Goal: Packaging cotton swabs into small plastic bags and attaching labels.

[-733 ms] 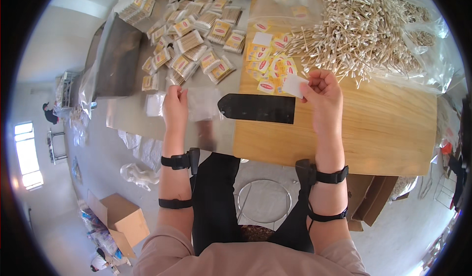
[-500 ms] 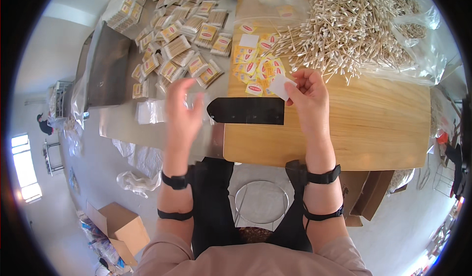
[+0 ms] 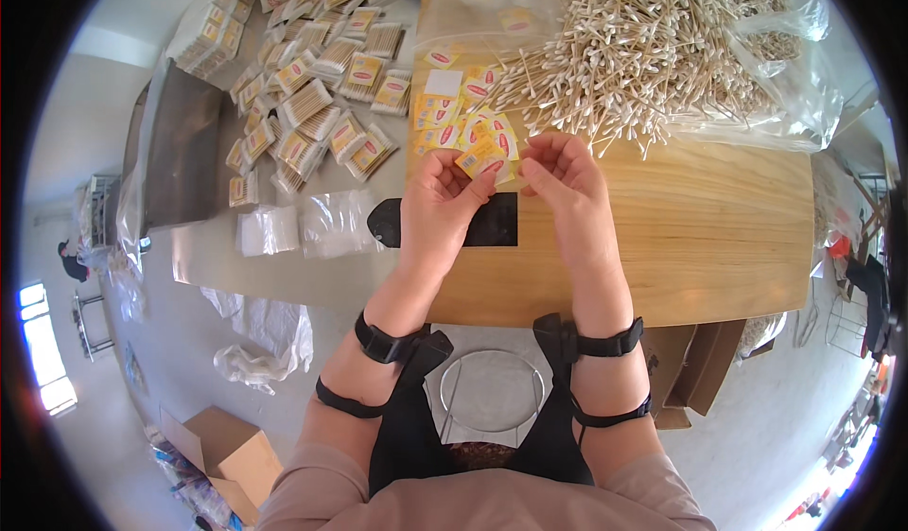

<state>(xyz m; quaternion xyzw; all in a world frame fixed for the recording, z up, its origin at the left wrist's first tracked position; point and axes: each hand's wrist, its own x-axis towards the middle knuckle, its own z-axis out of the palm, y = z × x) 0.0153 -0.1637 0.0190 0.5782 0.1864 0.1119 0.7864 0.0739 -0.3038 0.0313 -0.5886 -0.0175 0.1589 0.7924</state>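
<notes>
My left hand (image 3: 437, 211) is closed, pinching a small yellow and white printed card (image 3: 483, 156) between thumb and fingers, printed side up. Beside the card's right edge is my right hand (image 3: 573, 189), its thumb and fingers drawn together; what lies between those fingertips, if anything, is too small to make out. Beneath the left hand a black flat strip (image 3: 496, 225) with one pointed end lies across the table edge. Just beyond the hands, a loose pile of similar yellow cards (image 3: 437, 113) covers part of the wooden tabletop, with one white card (image 3: 444, 83) face down.
A large heap of cotton swabs (image 3: 643, 58) spreads over clear plastic at the far right. Many filled swab packs (image 3: 307, 104) lie at the left, near a grey bin (image 3: 184, 143). Clear plastic bags (image 3: 338, 224) rest left of the strip. A stool (image 3: 492, 389) stands below.
My left hand has come in from the left and grips the card that my right hand held. The card has turned from its white side to its printed side.
</notes>
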